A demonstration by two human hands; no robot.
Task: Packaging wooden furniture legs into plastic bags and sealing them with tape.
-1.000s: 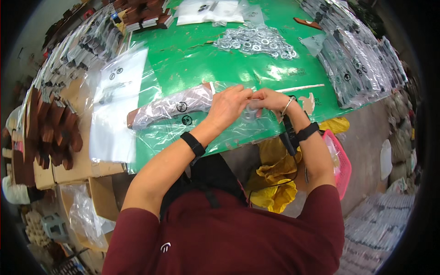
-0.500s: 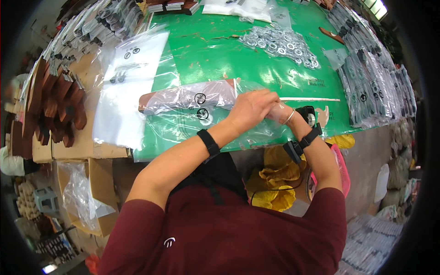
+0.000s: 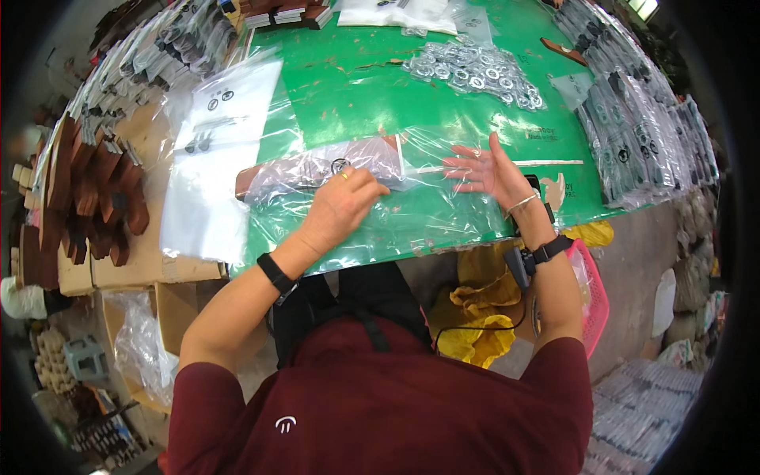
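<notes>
Head view: a green table top (image 3: 356, 87) is seen from above, with both forearms entering from the lower edge.
Left hand: the left hand (image 3: 342, 204) is laid on a bagged brown wooden piece (image 3: 321, 170); its fingers are curled and pressed down on the plastic, and whether anything is pinched cannot be told.
Right hand: the right hand (image 3: 487, 170) is held flat with the fingers spread apart, resting on a loose clear plastic bag (image 3: 443, 150) just right of the wooden piece; nothing is gripped.
Wooden piece: it is lying lengthwise near the front edge of the table, wrapped in clear film, its left end poking out.
Left of the table: a stack of flat clear bags (image 3: 218, 158) is lying beside dark brown wooden parts (image 3: 87, 190) piled on cardboard.
Far side: a heap of small bagged metal rings (image 3: 475, 73) is spread out.
Right edge: rows of packed bags (image 3: 641, 142) are overlapped along the rim.
</notes>
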